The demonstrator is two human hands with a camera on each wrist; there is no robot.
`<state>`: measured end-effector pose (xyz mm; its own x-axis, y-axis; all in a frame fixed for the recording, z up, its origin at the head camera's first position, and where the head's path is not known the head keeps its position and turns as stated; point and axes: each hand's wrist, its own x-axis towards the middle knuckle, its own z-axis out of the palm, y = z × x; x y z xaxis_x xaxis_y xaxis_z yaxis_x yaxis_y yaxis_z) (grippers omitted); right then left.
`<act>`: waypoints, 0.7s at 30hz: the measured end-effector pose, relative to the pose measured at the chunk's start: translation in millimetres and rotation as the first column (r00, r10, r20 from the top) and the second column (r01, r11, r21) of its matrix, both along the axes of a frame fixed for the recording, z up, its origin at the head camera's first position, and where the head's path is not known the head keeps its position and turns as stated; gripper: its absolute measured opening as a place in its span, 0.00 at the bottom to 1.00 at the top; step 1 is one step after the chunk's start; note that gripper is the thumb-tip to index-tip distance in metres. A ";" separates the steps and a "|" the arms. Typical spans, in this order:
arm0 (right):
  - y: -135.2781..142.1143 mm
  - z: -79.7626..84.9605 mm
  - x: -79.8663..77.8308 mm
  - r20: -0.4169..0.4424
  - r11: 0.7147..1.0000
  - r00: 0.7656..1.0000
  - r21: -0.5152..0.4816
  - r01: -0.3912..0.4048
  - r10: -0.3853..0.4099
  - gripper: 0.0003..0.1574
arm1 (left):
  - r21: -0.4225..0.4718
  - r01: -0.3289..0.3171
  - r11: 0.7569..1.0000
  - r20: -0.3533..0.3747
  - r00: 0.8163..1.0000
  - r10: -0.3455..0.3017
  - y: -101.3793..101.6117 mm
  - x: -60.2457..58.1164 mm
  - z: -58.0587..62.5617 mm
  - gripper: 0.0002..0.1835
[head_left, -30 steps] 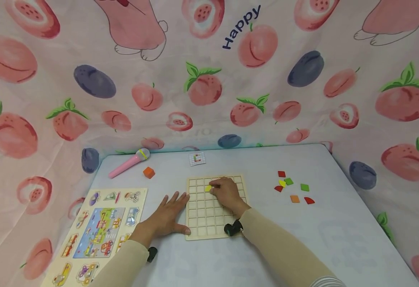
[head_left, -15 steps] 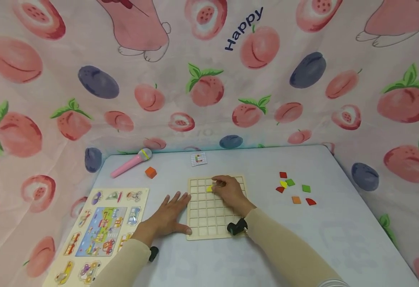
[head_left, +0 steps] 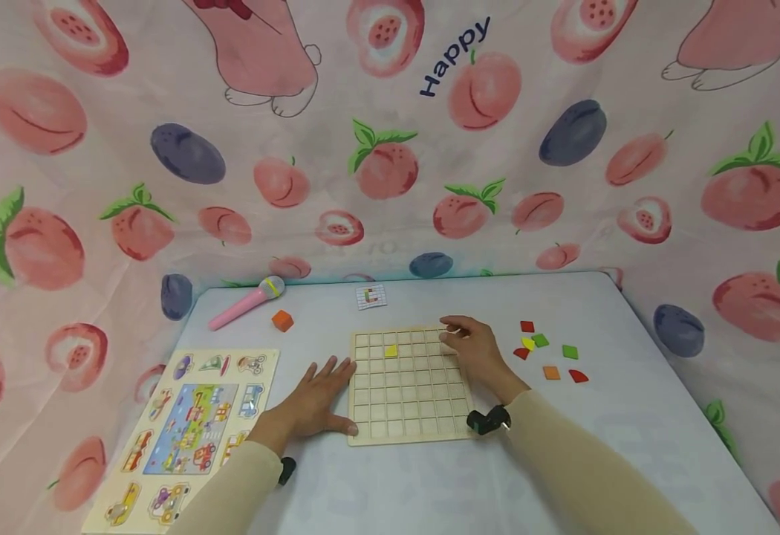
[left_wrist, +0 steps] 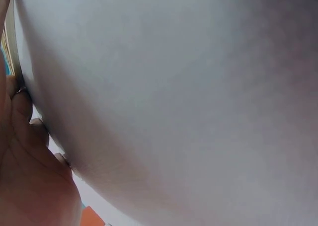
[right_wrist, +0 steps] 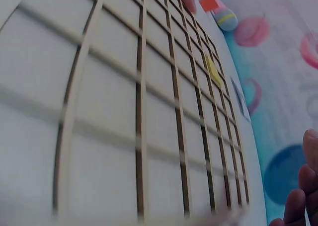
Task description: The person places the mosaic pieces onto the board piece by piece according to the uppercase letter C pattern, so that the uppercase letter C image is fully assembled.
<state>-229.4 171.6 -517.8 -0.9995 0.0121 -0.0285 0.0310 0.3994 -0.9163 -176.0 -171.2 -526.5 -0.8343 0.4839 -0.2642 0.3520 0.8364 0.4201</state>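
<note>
Grid board: far right corner covered by your right hand.
Yellow tile: in board's second row from far edge, third column from left.
Left fingers: yours spread wide at board's left edge.
Right fingers: loosely bent, thumb apart; cannot tell whether touching board.
Picture puzzle: left of board, partly under your left sleeve.
Card: beyond board, print illegible.

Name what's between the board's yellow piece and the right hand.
The head view shows only bare cells of the board between that yellow piece and right hand.
</note>
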 end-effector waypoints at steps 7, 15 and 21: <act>67.0 0.9 7.2 0.043 0.989 0.995 0.120 0.086 -0.092 0.25 | -0.006 0.004 1.000 0.001 1.000 -0.004 0.4 -0.6 -0.7 0.66; 132.2 4.7 13.4 0.092 0.984 0.992 0.169 0.065 -0.082 0.29 | -0.003 0.006 1.000 0.006 1.000 -0.006 -0.6 -1.3 -2.8 0.66; 163.7 -0.1 14.0 0.150 0.960 0.988 0.279 -0.015 -0.028 0.32 | 0.000 0.006 1.000 0.005 1.000 -0.006 0.1 -0.1 0.0 0.66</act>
<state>-215.4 335.3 -517.9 -0.9837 0.0471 -0.1734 0.1633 0.6372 -0.7532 -176.1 -171.1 -526.4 -0.8302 0.4884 -0.2687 0.3544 0.8346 0.4218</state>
